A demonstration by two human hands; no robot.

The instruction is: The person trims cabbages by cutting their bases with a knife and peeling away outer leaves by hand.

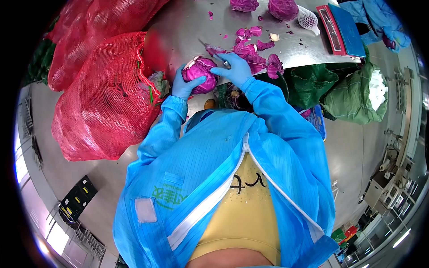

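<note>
A purple cabbage (202,75) sits between my hands at the near edge of the metal table. Around its left side curls my gloved left hand (184,85), thumb across the front, holding it. My gloved right hand (235,69) is closed on a knife (226,64), its thin blade mostly hidden and pointing away to the upper left. The right fingertips are at the cabbage's right side. Just beyond the right hand lie loose purple cabbage leaves (250,57) and scraps.
Red mesh sacks (105,100) bulge at left. Farther back are another cabbage (283,9), a white foam net (307,20) and a blue-and-red flat object (340,31). Green sacks (311,85) hang at the table's near edge on the right. A person's blue sleeve (380,18) shows upper right.
</note>
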